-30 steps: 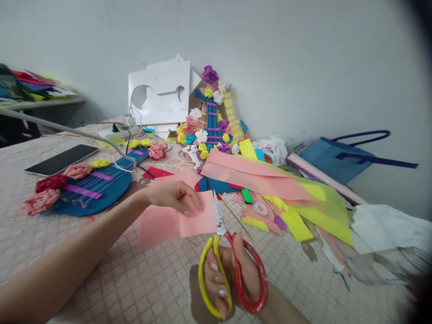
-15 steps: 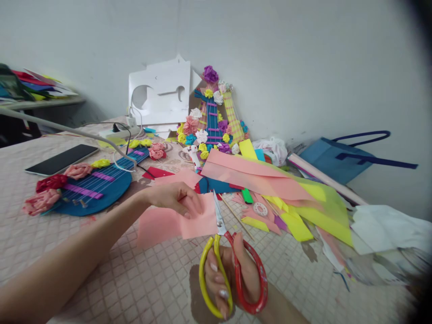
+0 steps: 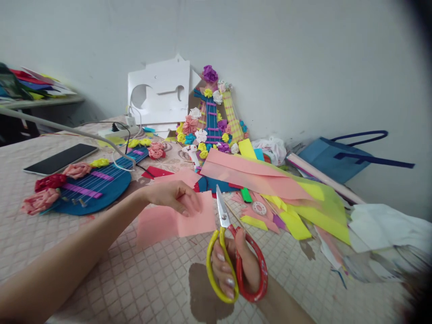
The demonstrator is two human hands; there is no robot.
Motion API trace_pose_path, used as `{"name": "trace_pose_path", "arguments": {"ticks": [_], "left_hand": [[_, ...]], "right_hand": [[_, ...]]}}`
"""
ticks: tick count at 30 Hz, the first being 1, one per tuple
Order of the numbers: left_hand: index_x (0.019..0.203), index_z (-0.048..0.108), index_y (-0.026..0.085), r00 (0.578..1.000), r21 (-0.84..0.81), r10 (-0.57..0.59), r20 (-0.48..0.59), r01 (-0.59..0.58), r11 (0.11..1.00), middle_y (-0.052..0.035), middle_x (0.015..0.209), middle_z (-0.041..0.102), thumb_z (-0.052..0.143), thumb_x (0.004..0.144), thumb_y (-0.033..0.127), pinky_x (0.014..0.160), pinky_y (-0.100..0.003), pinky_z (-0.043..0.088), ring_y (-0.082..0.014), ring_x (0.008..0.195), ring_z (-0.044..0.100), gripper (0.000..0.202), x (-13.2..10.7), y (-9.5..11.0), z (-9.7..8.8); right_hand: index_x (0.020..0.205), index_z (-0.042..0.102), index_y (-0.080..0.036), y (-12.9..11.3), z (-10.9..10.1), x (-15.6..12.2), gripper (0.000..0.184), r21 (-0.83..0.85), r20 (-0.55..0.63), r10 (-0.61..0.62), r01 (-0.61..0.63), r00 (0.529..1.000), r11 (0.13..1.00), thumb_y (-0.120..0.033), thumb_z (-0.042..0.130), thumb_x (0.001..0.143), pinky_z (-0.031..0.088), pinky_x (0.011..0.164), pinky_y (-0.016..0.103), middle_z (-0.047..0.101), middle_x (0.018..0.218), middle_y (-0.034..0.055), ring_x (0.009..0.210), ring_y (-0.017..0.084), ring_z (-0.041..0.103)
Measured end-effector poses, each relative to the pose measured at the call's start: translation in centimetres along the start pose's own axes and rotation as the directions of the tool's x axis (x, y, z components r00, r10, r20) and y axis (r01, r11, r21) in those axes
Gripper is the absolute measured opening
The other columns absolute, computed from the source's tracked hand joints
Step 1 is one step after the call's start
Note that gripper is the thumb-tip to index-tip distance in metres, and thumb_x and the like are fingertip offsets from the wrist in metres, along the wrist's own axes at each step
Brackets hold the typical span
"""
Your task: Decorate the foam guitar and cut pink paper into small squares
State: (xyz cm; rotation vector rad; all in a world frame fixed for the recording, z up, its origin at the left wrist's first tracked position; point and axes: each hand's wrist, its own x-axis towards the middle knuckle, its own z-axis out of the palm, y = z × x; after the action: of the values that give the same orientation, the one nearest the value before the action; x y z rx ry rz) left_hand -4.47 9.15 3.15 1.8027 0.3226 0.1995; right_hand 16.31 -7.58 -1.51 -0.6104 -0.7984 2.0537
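Note:
My left hand pinches the top edge of a pink paper sheet and holds it above the tiled table cover. My right hand grips scissors with one yellow and one red handle loop. The closed blades point upward just to the right of the sheet's right edge. A dark shadow of the hand and scissors lies on the table below.
A heap of pink, yellow and green paper lies at right. Behind it stand flower-decorated craft pieces and a white cardboard cutout. A blue guitar-shaped piece, a phone, cables and a blue bag surround them.
My right hand has moved the scissors up and slightly right, so the blades now stand clear of the pink sheet's right edge. The left hand and sheet have barely shifted.

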Motion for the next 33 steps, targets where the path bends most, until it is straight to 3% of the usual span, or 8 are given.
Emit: {"name": "trace_pose_path", "arguments": {"ticks": [5,9,11,15,20,28,30,33], "left_hand": [[0.095,0.068,0.017,0.993,0.029,0.021,-0.120,-0.017,0.999,-0.0072,0.101,0.069,0.073,0.071,0.026,0.073,-0.022,0.052,-0.0147,0.086,0.064,0.026,-0.5,0.2,-0.7],[0.095,0.068,0.016,0.998,0.029,-0.018,-0.054,0.020,0.999,-0.0069,0.096,0.070,0.074,0.069,0.026,0.071,-0.022,0.052,-0.0151,0.083,0.065,0.029,-0.7,0.2,-0.9],[0.095,0.069,0.016,0.999,0.037,-0.045,0.007,0.044,0.998,-0.0070,0.094,0.071,0.074,0.069,0.027,0.072,-0.023,0.053,-0.0160,0.082,0.065,0.029,-0.6,0.1,-0.8],[0.095,0.069,0.017,0.998,0.073,-0.014,0.054,0.010,0.997,-0.0060,0.095,0.070,0.073,0.070,0.029,0.075,-0.023,0.052,-0.0164,0.086,0.065,0.028,-0.3,0.1,-0.1],[0.095,0.069,0.016,0.995,0.066,-0.006,0.095,-0.001,0.998,-0.0062,0.095,0.071,0.074,0.068,0.032,0.073,-0.021,0.052,-0.0164,0.086,0.064,0.032,-0.1,0.4,0.6],[0.096,0.069,0.018,0.997,0.071,-0.020,0.079,0.014,0.997,-0.0064,0.098,0.070,0.076,0.065,0.035,0.077,-0.024,0.052,-0.0184,0.090,0.064,0.036,0.1,0.3,0.9],[0.095,0.069,0.018,0.999,0.054,-0.017,0.051,0.014,0.998,-0.0064,0.097,0.070,0.076,0.065,0.036,0.076,-0.024,0.052,-0.0178,0.088,0.064,0.036,0.2,0.4,0.9],[0.094,0.069,0.016,1.000,0.068,-0.006,0.013,0.005,0.998,-0.0073,0.095,0.070,0.076,0.066,0.036,0.075,-0.024,0.052,-0.0180,0.087,0.064,0.035,0.2,0.6,1.1]], "right_hand": [[0.072,0.045,-0.021,-3.8,-2.5,-0.5,0.059,-0.586,-0.460,-0.262,-0.068,0.849,0.807,-0.079,0.036,0.073,0.030,0.037,0.021,0.038,0.051,-0.0066,0.037,0.008,0.034],[0.076,0.052,-0.020,-6.8,-4.4,-0.9,0.040,-0.854,-0.432,-0.611,-0.519,0.664,0.039,-0.060,0.056,0.073,0.036,0.054,0.029,0.058,0.067,0.0038,0.063,0.021,0.056],[0.083,0.054,-0.020,-7.3,-5.1,-0.9,0.033,-0.734,-0.408,-0.653,-0.655,0.637,-0.179,-0.052,0.055,0.076,0.036,0.058,0.031,0.063,0.078,0.0088,0.072,0.026,0.060],[0.091,0.053,-0.017,-7.1,-6.1,-0.7,0.023,-0.727,-0.314,-0.638,-0.611,0.703,-0.315,-0.037,0.052,0.080,0.041,0.069,0.033,0.062,0.095,0.0139,0.090,0.027,0.059],[0.100,0.054,-0.014,-6.4,-7.4,0.4,0.030,-0.811,-0.244,-0.642,-0.516,0.727,-0.277,-0.030,0.056,0.075,0.043,0.076,0.035,0.061,0.096,0.0124,0.094,0.027,0.057],[0.104,0.055,-0.018,-6.3,-6.7,1.2,0.026,-0.940,-0.084,-0.790,-0.311,0.607,-0.139,-0.031,0.054,0.081,0.042,0.087,0.043,0.055,0.105,0.0117,0.103,0.027,0.051],[0.100,0.057,-0.019,-6.2,-5.6,1.0,0.024,-0.982,-0.090,-0.776,-0.186,0.624,-0.035,-0.037,0.051,0.085,0.042,0.085,0.042,0.057,0.103,0.0108,0.100,0.026,0.052],[0.094,0.058,-0.019,-5.5,-3.6,1.0,0.035,-0.938,-0.205,-0.605,0.023,0.770,0.346,-0.049,0.042,0.089,0.045,0.068,0.033,0.060,0.089,0.0082,0.079,0.020,0.057]]}}
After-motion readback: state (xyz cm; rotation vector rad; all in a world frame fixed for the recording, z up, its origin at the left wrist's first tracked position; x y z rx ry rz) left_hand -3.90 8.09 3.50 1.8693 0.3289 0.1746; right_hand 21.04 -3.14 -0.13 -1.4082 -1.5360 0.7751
